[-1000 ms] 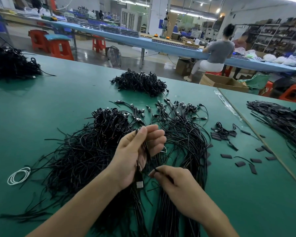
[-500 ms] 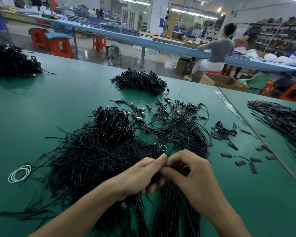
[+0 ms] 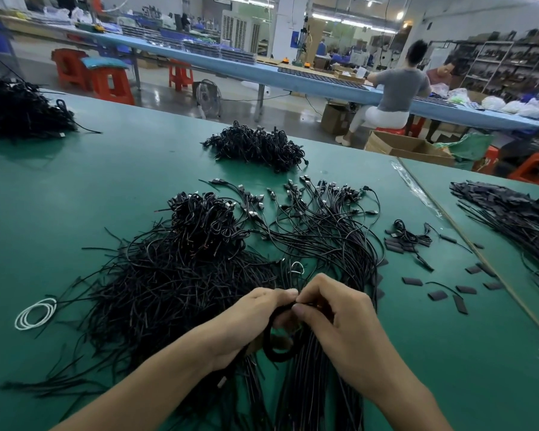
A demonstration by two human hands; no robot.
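On the green table [image 3: 106,188] lies a wide spread of loose black cables [image 3: 318,231] with small plugs at their far ends. A tangled heap of black cables [image 3: 175,275] lies to its left. Over the near part of the spread, my left hand [image 3: 246,325] and my right hand [image 3: 339,331] meet fingertip to fingertip. Between them they pinch one black cable [image 3: 273,349] that is bent into a small loop hanging below the fingers.
A pile of coiled black cables [image 3: 255,147] sits farther back, another cable pile [image 3: 19,110] at far left. A white coiled tie [image 3: 35,314] lies left. Small black sleeves [image 3: 436,295] are scattered right. More black strips [image 3: 517,219] cover the adjoining table. People sit at a blue bench behind.
My left hand came down from holding a cable upright and met my right hand. The cable is now wound into a small loop between both hands.
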